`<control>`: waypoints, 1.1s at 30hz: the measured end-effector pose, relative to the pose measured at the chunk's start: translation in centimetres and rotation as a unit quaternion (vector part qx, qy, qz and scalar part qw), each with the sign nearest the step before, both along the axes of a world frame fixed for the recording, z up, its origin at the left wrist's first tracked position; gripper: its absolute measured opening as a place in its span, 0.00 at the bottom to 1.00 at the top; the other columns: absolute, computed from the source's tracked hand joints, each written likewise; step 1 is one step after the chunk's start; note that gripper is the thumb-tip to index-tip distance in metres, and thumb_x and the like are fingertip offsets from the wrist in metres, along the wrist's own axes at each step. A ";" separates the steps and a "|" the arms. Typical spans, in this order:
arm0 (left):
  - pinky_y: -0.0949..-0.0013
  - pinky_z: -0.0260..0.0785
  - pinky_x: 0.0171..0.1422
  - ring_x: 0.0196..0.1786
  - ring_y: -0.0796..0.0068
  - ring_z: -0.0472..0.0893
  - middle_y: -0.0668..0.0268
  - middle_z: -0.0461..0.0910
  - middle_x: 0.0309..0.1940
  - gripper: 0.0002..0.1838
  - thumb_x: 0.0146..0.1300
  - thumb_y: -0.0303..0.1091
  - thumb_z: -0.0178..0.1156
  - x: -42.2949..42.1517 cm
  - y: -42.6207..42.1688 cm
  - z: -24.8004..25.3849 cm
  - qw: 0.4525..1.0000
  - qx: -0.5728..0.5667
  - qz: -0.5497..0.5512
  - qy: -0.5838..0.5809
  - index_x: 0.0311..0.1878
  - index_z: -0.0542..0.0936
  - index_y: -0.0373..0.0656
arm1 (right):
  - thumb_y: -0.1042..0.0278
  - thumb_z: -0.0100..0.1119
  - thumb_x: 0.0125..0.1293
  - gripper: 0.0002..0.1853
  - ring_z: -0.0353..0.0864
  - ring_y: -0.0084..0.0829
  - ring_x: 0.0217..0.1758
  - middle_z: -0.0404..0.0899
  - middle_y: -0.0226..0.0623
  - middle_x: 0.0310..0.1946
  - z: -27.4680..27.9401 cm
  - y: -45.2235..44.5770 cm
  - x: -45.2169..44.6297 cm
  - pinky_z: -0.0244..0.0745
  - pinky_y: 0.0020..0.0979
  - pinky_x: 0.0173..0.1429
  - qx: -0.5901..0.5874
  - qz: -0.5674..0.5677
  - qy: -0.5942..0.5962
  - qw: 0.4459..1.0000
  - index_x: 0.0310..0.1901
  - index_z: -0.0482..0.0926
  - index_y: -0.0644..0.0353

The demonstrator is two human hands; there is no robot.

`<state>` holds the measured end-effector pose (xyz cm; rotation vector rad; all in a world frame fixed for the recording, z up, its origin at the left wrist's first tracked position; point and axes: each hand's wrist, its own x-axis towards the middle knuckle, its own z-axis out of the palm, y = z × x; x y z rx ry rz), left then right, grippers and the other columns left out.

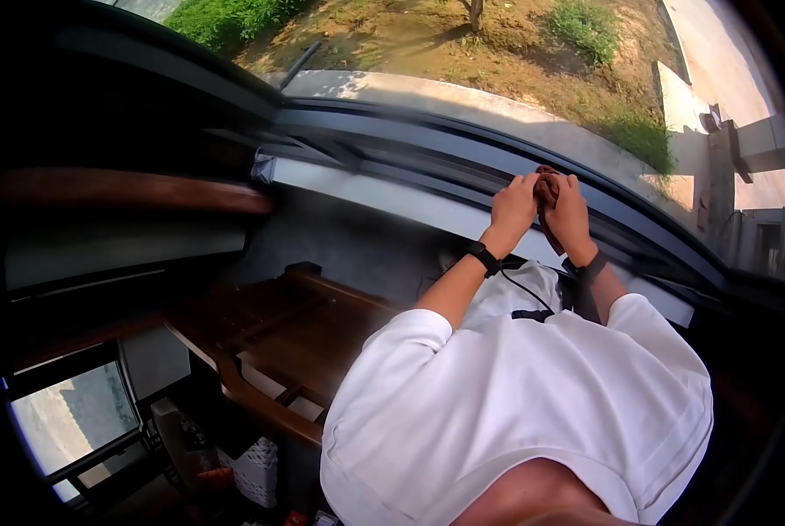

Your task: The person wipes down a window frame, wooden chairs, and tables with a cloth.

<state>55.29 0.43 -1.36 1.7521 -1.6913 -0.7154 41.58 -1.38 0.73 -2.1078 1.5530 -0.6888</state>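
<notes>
A bunched reddish-brown cloth (547,189) is pinched between my two hands in the head view, and one end of it hangs down between the wrists. My left hand (515,207) is closed on its left side. On the right side, my right hand (569,212) grips it with the fingers curled in. Both hands are over the dark window frame (463,167), above the white sill (375,192). Some of the fingertips are hidden in the folds.
A dark brown wooden piece of furniture (300,342) stands to my left. A small crumpled grey item (263,167) lies at the sill's left end. A white woven basket (254,471) is low on the left. Outside are soil, shrubs (222,22) and a concrete edge.
</notes>
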 end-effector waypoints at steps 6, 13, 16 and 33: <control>0.47 0.75 0.42 0.41 0.44 0.81 0.57 0.80 0.40 0.14 0.63 0.32 0.61 8.2 -0.3 0.3 0.999 -0.009 0.030 -0.015 0.52 0.76 0.49 | 0.75 0.62 0.60 0.14 0.79 0.58 0.41 0.72 0.49 0.44 -0.3 -0.6 8.6 0.76 0.50 0.43 -0.017 0.008 -0.021 1.000 0.49 0.75 0.57; 0.46 0.73 0.45 0.45 0.43 0.80 0.56 0.81 0.42 0.10 0.64 0.31 0.60 20.5 -0.5 0.0 0.994 -0.025 0.087 -0.058 0.48 0.74 0.46 | 0.74 0.65 0.56 0.18 0.80 0.56 0.40 0.72 0.49 0.44 -0.7 -2.7 20.5 0.78 0.50 0.41 -0.016 0.093 -0.046 0.994 0.49 0.74 0.58; 0.46 0.73 0.46 0.44 0.44 0.80 0.55 0.81 0.40 0.10 0.64 0.31 0.59 21.1 -0.6 0.1 0.993 -0.044 0.082 -0.066 0.47 0.74 0.45 | 0.73 0.66 0.55 0.18 0.80 0.55 0.41 0.72 0.48 0.45 0.3 -2.7 20.7 0.78 0.49 0.42 -0.004 0.108 -0.053 0.993 0.49 0.75 0.58; 0.49 0.75 0.42 0.40 0.45 0.81 0.57 0.80 0.38 0.11 0.62 0.34 0.62 8.7 -2.8 0.8 0.993 -0.024 -0.098 -0.057 0.47 0.75 0.47 | 0.71 0.63 0.58 0.19 0.79 0.56 0.44 0.75 0.44 0.46 0.0 -1.0 7.3 0.77 0.49 0.44 0.032 -0.048 0.021 0.998 0.53 0.76 0.53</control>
